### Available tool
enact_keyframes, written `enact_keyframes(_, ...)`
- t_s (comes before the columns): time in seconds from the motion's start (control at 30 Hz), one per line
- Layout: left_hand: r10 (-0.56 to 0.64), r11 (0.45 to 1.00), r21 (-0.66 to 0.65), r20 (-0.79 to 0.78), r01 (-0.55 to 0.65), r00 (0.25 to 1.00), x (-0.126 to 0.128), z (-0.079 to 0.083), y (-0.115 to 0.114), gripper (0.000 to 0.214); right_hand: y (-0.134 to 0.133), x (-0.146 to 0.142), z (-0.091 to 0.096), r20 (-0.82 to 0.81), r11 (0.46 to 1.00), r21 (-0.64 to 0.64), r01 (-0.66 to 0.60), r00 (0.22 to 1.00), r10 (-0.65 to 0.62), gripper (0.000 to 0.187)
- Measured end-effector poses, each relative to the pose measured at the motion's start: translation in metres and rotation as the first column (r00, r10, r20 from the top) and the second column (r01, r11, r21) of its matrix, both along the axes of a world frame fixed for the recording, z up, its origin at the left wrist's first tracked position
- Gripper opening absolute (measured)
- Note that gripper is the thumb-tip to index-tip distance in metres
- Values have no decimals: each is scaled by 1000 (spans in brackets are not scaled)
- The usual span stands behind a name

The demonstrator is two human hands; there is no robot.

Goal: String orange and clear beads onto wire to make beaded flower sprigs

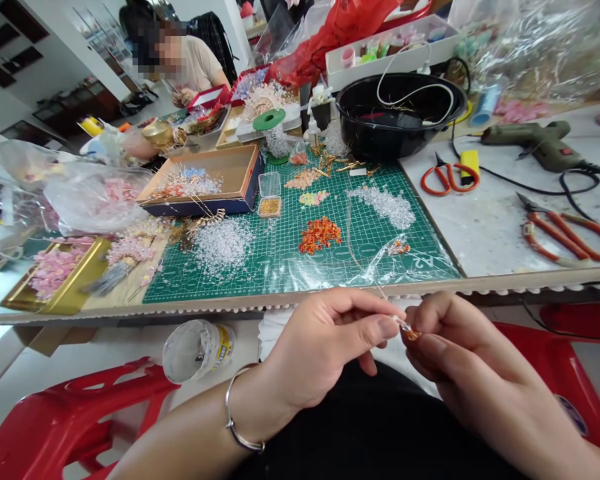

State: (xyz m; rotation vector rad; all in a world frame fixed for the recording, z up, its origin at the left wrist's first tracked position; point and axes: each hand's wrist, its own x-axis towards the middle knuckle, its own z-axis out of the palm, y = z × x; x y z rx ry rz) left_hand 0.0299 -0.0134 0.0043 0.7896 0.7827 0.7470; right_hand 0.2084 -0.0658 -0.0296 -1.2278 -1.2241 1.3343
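My left hand (325, 343) and my right hand (460, 353) meet over my lap, just below the table's front edge. Both pinch a small orange and clear bead piece (409, 329) between thumb and fingertips. A thin wire (367, 270) rises from it toward the green cutting mat (330, 227). A silver bangle (235, 413) circles my left wrist. On the mat lie a heap of orange beads (320, 233) and heaps of clear beads (223, 243).
A black bowl (400, 113), orange scissors (447, 179), orange pliers (565, 230) and a glue gun (535, 141) lie at the right. Boxes and bags of pink beads (55, 270) crowd the left. Another person (190, 63) sits at the far end. Red stools (65, 420) flank me.
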Motion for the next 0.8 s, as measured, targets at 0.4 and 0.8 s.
enact_keyframes(0.4,41,999,10,27,-41,999,-6,-2,3,6,5,-13,7,161,967,251,51,983,-93,15)
enact_keyframes(0.8,20,1000,-12,30,-20,999,-5,-4,3,5,6,-12,5,105,977,210,-27,994,5,20)
